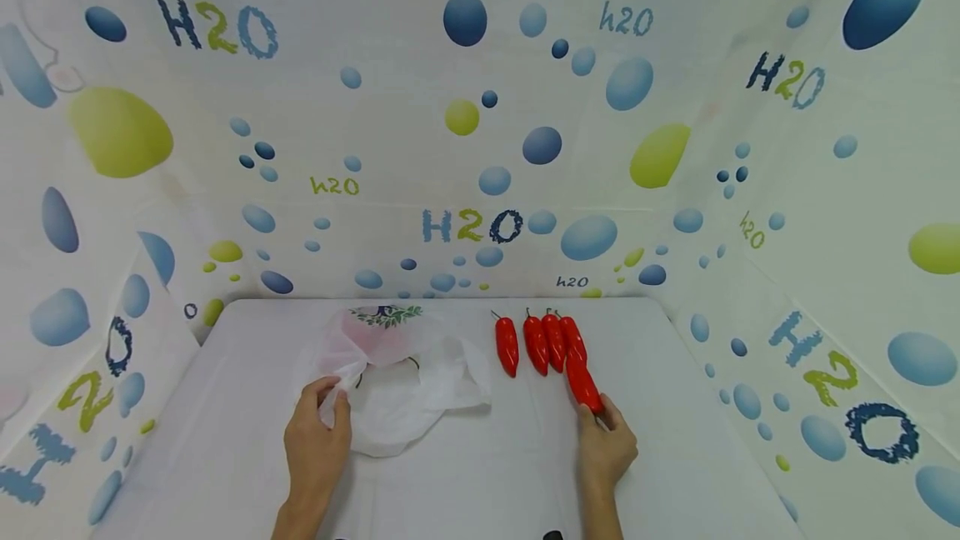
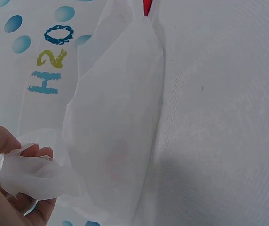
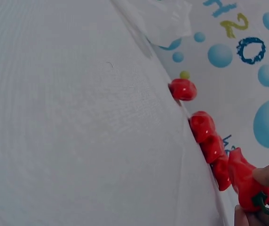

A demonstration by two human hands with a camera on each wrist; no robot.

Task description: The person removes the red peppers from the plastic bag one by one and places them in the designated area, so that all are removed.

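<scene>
In the head view, you can read "H2O" and "h2O" in several places on the wall; the bag carries a green leaf print over a pink patch, with no lettering you can make out. Your left hand pinches the bag's near left edge between thumb and fingers, and two dark, stem-like curves show at its mouth. Your right hand has thumb and fingers closed on the stem end of a chili, its tip pointing away from you and overlapping the last of the row of three; whether they touch, you cannot tell. A lone chili lies on the table between row and bag. In the left wrist view, "H2O" runs up the wall sideways, your curled fingers have the film bunched among them, and a sliver of red shows at the top. In the right wrist view, a tilted "H2O" is legible beyond the row; your thumb presses the chili's side, with its green stem towards your palm.
</scene>
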